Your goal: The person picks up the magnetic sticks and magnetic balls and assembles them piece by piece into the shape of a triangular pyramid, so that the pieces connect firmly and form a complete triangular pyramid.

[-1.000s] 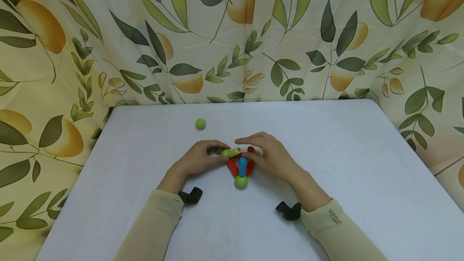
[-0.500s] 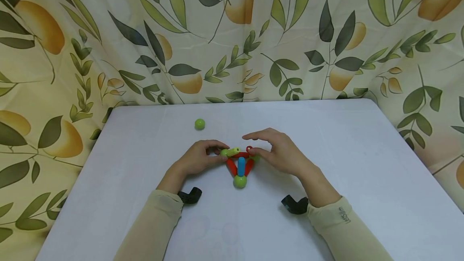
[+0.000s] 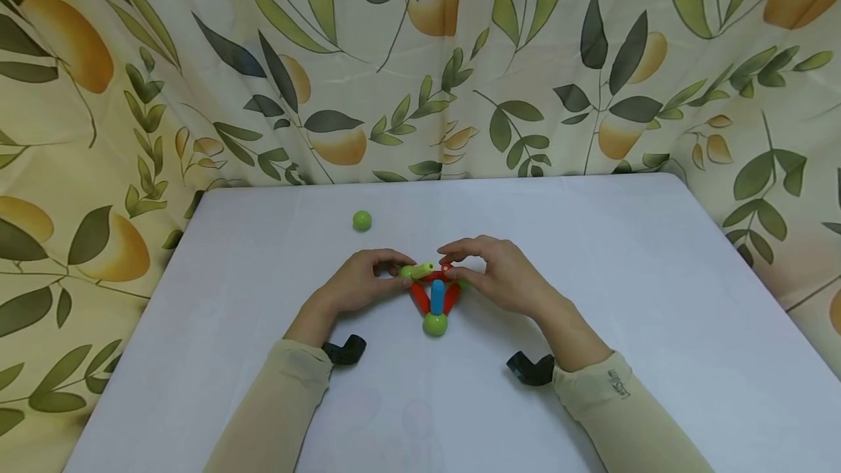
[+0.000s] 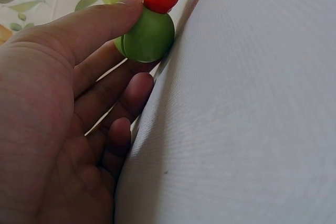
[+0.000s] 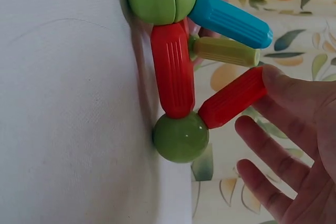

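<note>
A triangle of red rods (image 5: pixel 173 72) with green balls at its corners lies on the table. From the near ball (image 3: pixel 435 324) a blue rod (image 3: pixel 437 298) slants upward. A yellow-green rod (image 3: pixel 423 268) rises from the left ball (image 4: pixel 149 35), which my left hand (image 3: pixel 361 282) pinches between thumb and fingers. My right hand (image 3: pixel 509 279) has its thumb on the tip of another red rod (image 5: pixel 233 97), which stands up from the right ball (image 5: pixel 181 137). Its index finger curls over that tip, partly hidden in the right wrist view; the other fingers are spread.
A loose green ball (image 3: pixel 362 221) lies behind the left hand, toward the back of the white table (image 3: pixel 591 254). A curtain printed with leaves and fruit (image 3: pixel 420 93) hangs behind the far edge. Black cameras (image 3: pixel 344 350) are worn on both wrists.
The right hand first drew back to the right, baring the upright red rod, then its index finger came down to the rod's tip. The left hand stays at its ball.
</note>
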`<state>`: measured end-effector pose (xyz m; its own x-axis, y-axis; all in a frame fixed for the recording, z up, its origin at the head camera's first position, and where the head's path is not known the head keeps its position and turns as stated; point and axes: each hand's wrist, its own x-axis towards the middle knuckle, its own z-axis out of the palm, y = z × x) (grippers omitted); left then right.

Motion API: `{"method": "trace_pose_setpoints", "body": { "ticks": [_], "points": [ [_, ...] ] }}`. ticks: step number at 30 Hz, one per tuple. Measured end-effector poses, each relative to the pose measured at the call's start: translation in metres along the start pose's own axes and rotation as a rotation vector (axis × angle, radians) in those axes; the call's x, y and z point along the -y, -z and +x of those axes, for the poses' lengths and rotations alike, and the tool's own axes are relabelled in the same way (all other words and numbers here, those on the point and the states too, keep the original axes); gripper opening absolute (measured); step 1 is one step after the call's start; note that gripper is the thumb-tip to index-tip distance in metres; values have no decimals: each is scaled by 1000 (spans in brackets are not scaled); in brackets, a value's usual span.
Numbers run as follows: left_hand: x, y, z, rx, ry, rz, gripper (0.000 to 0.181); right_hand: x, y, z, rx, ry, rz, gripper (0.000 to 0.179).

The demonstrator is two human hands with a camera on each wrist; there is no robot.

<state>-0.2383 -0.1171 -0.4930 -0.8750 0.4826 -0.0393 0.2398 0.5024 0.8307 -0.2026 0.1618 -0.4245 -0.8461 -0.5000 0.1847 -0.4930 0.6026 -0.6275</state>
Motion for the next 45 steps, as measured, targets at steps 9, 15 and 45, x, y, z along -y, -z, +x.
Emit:
{"method": "trace_pose_setpoints", "body": {
  "ticks": [9, 15, 45],
  "points": [
    [0, 0, -1, 7, 10, -12, 26, -5, 7, -1, 12, -45, 19, 39],
    [-1, 2, -1, 2, 14, -15, 26, -18, 14, -1, 22, -70, 51, 36],
    [0, 10, 6, -422, 122, -368, 25, -68, -8, -5, 145, -233, 292, 31]
  ]
}}
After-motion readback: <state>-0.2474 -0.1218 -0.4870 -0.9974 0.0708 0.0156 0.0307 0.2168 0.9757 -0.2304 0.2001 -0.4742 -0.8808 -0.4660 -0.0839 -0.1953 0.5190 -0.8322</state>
